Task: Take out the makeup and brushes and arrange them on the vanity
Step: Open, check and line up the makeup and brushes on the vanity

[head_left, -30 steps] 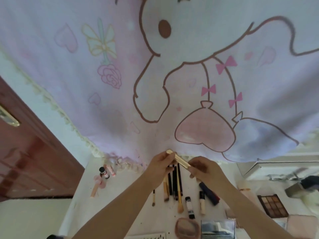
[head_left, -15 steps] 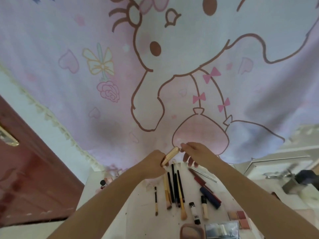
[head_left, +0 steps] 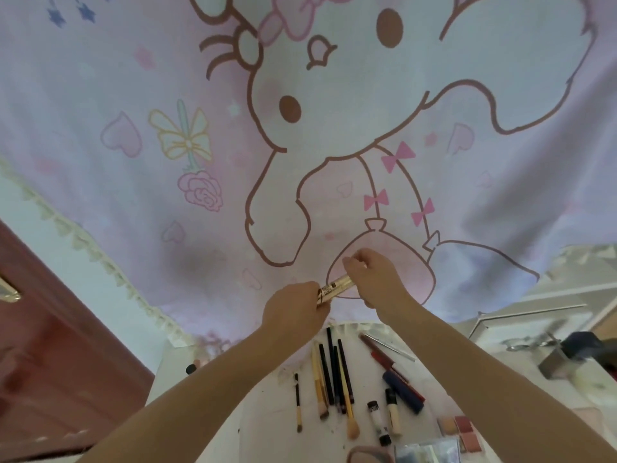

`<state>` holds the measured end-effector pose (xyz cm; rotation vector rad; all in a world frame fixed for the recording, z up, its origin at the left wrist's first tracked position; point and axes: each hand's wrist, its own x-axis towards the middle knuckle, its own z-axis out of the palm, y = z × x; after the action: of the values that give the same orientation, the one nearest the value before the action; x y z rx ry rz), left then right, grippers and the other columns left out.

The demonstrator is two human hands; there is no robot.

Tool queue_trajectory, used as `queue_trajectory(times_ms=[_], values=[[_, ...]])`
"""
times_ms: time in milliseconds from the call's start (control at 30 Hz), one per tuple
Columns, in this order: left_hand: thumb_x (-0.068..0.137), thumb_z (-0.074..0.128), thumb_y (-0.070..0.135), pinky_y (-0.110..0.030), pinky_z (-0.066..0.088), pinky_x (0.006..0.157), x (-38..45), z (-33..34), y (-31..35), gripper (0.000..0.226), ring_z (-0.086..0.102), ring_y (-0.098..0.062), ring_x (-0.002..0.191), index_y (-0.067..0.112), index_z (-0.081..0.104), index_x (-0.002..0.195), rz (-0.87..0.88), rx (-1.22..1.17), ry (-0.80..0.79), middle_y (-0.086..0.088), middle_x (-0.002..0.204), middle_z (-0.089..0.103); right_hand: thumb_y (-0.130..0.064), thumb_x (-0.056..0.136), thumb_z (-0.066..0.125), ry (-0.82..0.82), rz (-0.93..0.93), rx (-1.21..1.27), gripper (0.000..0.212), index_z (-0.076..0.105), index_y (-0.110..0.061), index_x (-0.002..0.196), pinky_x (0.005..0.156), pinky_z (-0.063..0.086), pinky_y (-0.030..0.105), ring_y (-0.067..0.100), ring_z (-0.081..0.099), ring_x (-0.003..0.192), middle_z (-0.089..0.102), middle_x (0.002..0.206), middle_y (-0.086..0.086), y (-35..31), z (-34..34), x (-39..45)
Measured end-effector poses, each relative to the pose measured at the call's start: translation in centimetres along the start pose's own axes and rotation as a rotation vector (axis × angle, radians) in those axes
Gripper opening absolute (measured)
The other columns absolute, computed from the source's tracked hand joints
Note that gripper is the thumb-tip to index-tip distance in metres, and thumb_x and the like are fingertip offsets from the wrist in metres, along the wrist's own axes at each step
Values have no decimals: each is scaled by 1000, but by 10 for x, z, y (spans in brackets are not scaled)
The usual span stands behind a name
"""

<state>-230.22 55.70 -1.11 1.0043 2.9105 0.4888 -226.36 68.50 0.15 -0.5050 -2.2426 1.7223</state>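
Observation:
A slim gold makeup tube [head_left: 335, 286] with dark lettering is held in the air above the far end of the white vanity [head_left: 263, 412]. My left hand [head_left: 295, 310] grips its lower end. My right hand [head_left: 372, 279] pinches its upper end with curled fingers. Below, several brushes [head_left: 329, 379] with black and wooden handles lie side by side. A small thin brush [head_left: 297, 402] lies to their left. Dark red and blue tubes [head_left: 397, 379] and two small bottles [head_left: 384, 417] lie to the right.
A pink cartoon curtain [head_left: 300, 128] hangs right behind the vanity. A blush palette [head_left: 459, 431] and a clear packet [head_left: 427, 452] sit at the near right. A red-brown door [head_left: 50, 345] stands on the left, with a shelf of clutter [head_left: 567, 355] at the right.
The head has tilted up, showing more curtain. Both hands have stayed on the gold tube, and the right hand has closed over its upper end.

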Motion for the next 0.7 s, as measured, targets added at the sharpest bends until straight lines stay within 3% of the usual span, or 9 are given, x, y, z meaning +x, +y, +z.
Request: queue_trajectory(times_ms=[133, 200, 333, 433, 500, 600, 700], values=[[91, 49, 21, -15, 30, 45, -5, -11, 3, 37, 33, -5, 41, 19, 33, 59, -45, -521, -379, 6, 52, 35, -1, 85, 43, -38, -325, -65, 32, 44, -30, 71, 36, 28, 6, -2, 41, 39, 40, 55, -6, -7, -8, -12], [90, 52, 19, -13, 31, 41, -13, -14, 3, 34, 31, -2, 34, 19, 35, 60, -62, -688, -466, 11, 45, 36, -2, 87, 45, -119, -462, -145, 35, 43, -35, 75, 40, 29, 7, 1, 42, 42, 44, 49, -11, -8, -17, -16], [91, 50, 28, -13, 32, 48, -16, -21, -2, 26, 35, -3, 49, 28, 35, 70, 52, -504, -329, 8, 62, 40, -6, 91, 45, -333, -511, -299, 33, 44, -38, 81, 51, 40, 13, 2, 47, 52, 49, 66, -12, -7, -36, -11], [95, 41, 30, -8, 28, 41, -20, -25, -7, 17, 31, -1, 46, 31, 32, 81, 110, -486, -329, 8, 63, 39, 0, 89, 46, -364, -453, -253, 32, 50, -30, 78, 55, 45, 9, -6, 54, 59, 52, 74, -10, -2, -37, -9], [97, 36, 30, -9, 29, 41, -21, -24, -8, 12, 31, -2, 46, 27, 31, 87, 143, -374, -256, 8, 63, 38, -11, 92, 46, -373, -302, -185, 26, 54, -25, 72, 48, 43, 12, -2, 52, 48, 55, 63, -9, -5, -33, -6], [97, 32, 33, -14, 33, 53, -19, -25, -10, 15, 37, -6, 58, 20, 38, 96, 166, -48, -50, 10, 73, 39, -30, 94, 40, -389, -168, -304, 39, 49, -14, 60, 36, 30, 11, 2, 33, 27, 41, 32, -9, -12, -26, 2], [98, 30, 33, -15, 34, 61, -17, -29, -17, 23, 39, -9, 68, 16, 47, 99, 175, 50, 66, 9, 80, 39, -22, 91, 47, -341, -251, -260, 29, 47, -12, 64, 40, 30, 14, 2, 34, 32, 40, 35, -11, -15, -20, 3]])
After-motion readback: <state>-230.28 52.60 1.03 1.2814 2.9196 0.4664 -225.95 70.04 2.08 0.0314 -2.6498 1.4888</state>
